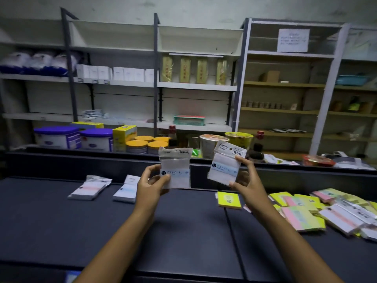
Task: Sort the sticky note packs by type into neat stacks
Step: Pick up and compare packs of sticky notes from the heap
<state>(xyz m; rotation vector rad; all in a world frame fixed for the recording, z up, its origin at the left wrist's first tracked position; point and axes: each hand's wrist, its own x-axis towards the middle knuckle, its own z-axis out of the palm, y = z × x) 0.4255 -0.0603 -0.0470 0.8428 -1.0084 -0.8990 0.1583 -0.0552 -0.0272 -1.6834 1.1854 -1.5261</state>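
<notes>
I hold two packs up in front of me, above the dark flat tabletop (183,231). My left hand (152,183) pinches a clear-wrapped white sticky note pack with a pale blue band (175,170), thumb on its front and fingers curled behind. The pack stands upright, its long axis vertical and its printed header flap at the top. My right hand (245,183) grips a second clear-wrapped white pack with a blue band (225,165) by its right edge, fingertips at the upper and lower corners. This one also stands on end, header up, but leans a little to the right. The two packs are apart, side by side, both with their printed faces towards me.

On the tabletop to the left lie two stacks, near each other without touching: a stack of white packs with a pink band (89,188) and a stack of white packs with a blue band (126,189), both with their long axes running away from me. Just right of centre a square lime-yellow sticky note pad (228,200) lies flat by itself. At the far right is a loose overlapping pile of yellow, pink and white packs (326,211), pointing every which way.

Behind the tabletop stand two white tubs with purple lids (75,137), closed, so I cannot tell what they hold, and a cluster of jars with orange-yellow lids (146,145). On a shelf (195,126) beyond sits a green plastic basket (189,120); its contents are too blurred to make out.
</notes>
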